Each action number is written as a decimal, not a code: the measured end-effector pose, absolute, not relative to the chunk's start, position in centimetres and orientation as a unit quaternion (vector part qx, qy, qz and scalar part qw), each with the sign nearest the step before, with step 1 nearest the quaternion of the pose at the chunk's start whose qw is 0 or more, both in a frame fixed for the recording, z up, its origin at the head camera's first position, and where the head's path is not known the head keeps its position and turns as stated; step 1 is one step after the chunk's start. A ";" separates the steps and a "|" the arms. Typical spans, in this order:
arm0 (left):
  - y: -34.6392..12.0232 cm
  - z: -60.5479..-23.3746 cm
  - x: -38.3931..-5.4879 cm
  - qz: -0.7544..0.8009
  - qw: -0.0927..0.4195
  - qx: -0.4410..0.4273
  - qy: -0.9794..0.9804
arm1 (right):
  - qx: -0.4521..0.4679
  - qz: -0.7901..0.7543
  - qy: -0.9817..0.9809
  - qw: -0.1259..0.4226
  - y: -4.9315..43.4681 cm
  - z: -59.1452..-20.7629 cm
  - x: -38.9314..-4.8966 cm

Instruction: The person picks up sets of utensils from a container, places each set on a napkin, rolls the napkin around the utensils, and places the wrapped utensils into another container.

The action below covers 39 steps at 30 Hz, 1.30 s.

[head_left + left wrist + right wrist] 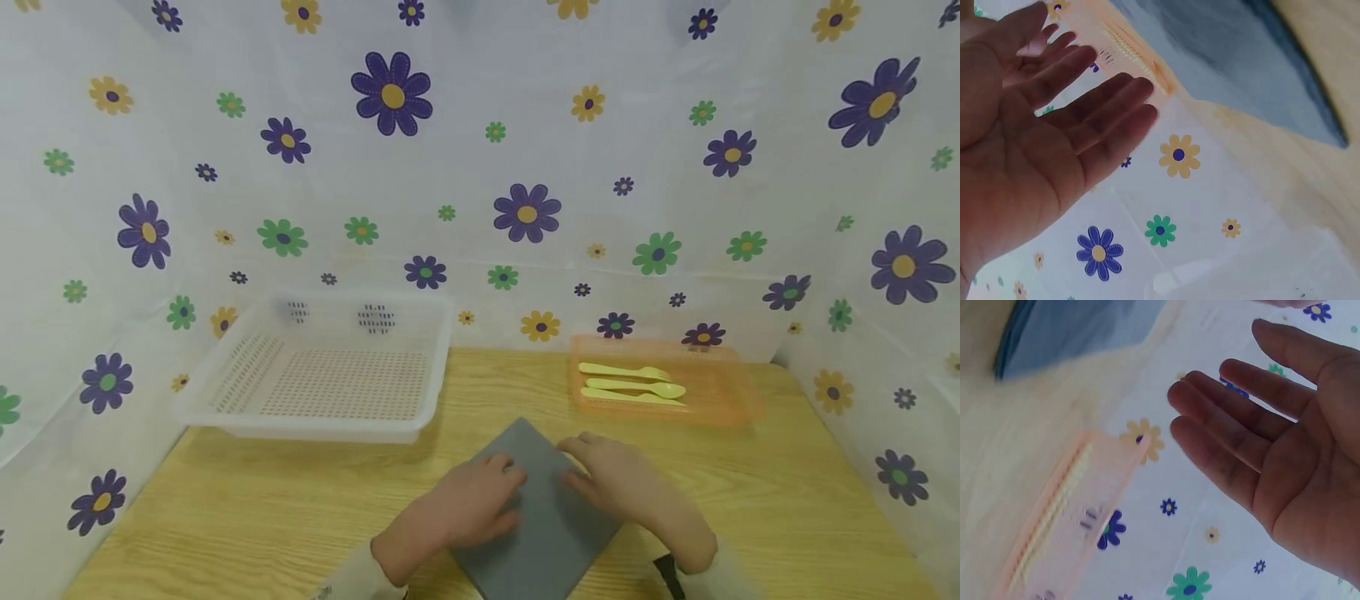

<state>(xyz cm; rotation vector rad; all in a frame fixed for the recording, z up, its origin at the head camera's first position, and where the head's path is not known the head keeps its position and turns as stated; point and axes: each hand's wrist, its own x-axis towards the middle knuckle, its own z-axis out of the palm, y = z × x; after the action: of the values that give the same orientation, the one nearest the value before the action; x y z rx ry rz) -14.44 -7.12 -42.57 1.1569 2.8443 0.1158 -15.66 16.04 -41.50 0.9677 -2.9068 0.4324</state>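
Observation:
A flat grey cloth (551, 517), seemingly folded, lies with one corner pointing away from me; layered edges show in the right wrist view (1079, 331). My left hand (472, 504) is over its left side, fingers loosely bent. Over its right edge is my right hand (618, 483), fingers spread a little. Both palms show bare in the wrist views, the left hand (1054, 137) and the right hand (1272, 444) holding nothing. Whether any fingertip touches the cloth I cannot tell.
A white plastic basket (315, 429) stands at the back left of the wooden table (300, 508). An orange tray (720, 392) at the back right holds a yellow fork (622, 371), spoon (663, 388) and knife (630, 397). Flowered sheeting (465, 167) encloses the table.

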 end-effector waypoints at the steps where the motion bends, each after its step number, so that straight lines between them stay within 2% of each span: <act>1: -6.9 -42.5 -14.8 0.047 0.037 0.376 0.925 | 0.306 0.145 -0.941 0.027 16.3 -41.2 -15.9; 10: -4.8 -43.2 -18.2 0.193 0.077 0.317 0.926 | 0.284 0.151 -0.945 0.063 19.1 -39.6 -19.2; 15: -3.4 -42.2 -20.6 0.288 0.099 0.273 0.913 | 0.262 0.126 -0.954 0.076 20.6 -39.2 -21.0; 23: -1.5 -40.6 -23.2 0.371 0.136 0.224 0.891 | 0.264 0.129 -0.954 0.059 22.7 -39.3 -24.2; 30: -0.6 -41.3 -25.4 0.400 0.146 0.184 0.886 | 0.240 0.099 -0.965 0.042 22.6 -39.4 -26.0; 39: 0.8 -42.1 -27.1 0.468 0.175 0.092 0.861 | 0.208 0.108 -0.972 0.018 23.4 -40.2 -28.4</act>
<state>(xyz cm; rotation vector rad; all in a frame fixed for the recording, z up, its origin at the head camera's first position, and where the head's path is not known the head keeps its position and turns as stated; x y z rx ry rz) -27.12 0.82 -42.07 0.2614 2.4405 1.3247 -28.45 23.41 -40.23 0.6465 -3.0184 0.3363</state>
